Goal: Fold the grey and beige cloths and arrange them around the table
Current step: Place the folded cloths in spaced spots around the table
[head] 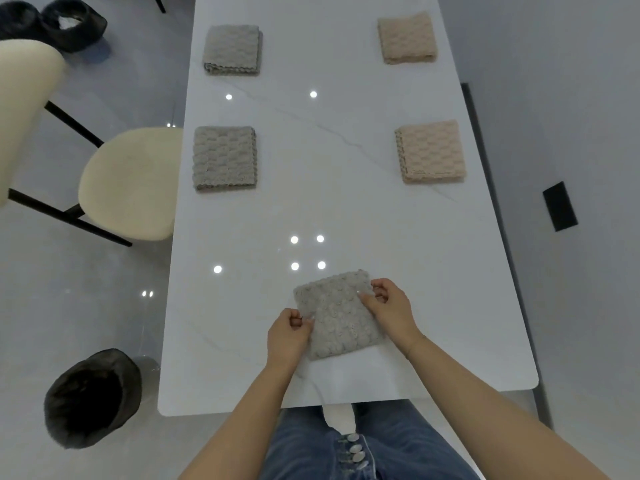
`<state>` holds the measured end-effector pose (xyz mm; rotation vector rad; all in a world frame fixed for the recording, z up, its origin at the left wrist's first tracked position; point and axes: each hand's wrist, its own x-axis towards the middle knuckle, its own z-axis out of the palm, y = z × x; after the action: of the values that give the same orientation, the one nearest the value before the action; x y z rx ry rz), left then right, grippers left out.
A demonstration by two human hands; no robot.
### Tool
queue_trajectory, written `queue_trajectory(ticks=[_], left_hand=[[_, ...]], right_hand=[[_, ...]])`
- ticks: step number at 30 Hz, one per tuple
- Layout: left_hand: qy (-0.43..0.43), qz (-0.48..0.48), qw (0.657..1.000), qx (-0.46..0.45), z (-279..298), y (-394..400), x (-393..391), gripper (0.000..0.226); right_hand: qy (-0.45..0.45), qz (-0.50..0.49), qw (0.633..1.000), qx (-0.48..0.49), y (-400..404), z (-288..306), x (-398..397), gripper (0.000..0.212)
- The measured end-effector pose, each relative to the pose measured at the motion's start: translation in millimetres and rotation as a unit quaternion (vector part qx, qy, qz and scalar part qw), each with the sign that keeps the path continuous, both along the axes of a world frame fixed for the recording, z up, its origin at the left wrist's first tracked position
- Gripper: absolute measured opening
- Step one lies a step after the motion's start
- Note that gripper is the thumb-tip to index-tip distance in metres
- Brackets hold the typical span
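Both hands pinch the folded grey cloth (337,315) between them.

No text, label, brand, number or sign can be read anywhere in the head view.

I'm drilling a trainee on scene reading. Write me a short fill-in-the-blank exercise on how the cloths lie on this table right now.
1. The two folded cloths along the table's left edge are ____ in colour.
2. The number of folded beige cloths on the right side is ____.
3. The left hand and right hand both hold one ____ cloth at the near end.
4. The number of cloths on the table altogether is ____.

Missing words: grey; two; grey; five
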<state>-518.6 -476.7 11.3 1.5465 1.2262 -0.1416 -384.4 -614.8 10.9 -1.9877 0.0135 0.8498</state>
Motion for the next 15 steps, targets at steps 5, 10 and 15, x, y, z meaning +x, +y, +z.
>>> queue_trajectory(ticks=[5,10,15], left_hand=[[0.014,0.027,0.999,0.027,-6.9,-6.3,3.4,0.009],[-0.039,0.048,0.998,0.02,-7.8,-11.0,1.2,0.027],[-0.062,0.067,0.996,-0.023,-11.2,-10.8,4.3,0.022]], right_hand=[[-0.047,0.03,0.997,-0.054,5.3,-13.7,2.6,0.02],[-0.054,0.036,0.995,-0.079,1.5,-9.6,-2.4,0.025],[-0.017,0.03,0.998,-0.058,-20.7,1.3,-15.5,0.025]])
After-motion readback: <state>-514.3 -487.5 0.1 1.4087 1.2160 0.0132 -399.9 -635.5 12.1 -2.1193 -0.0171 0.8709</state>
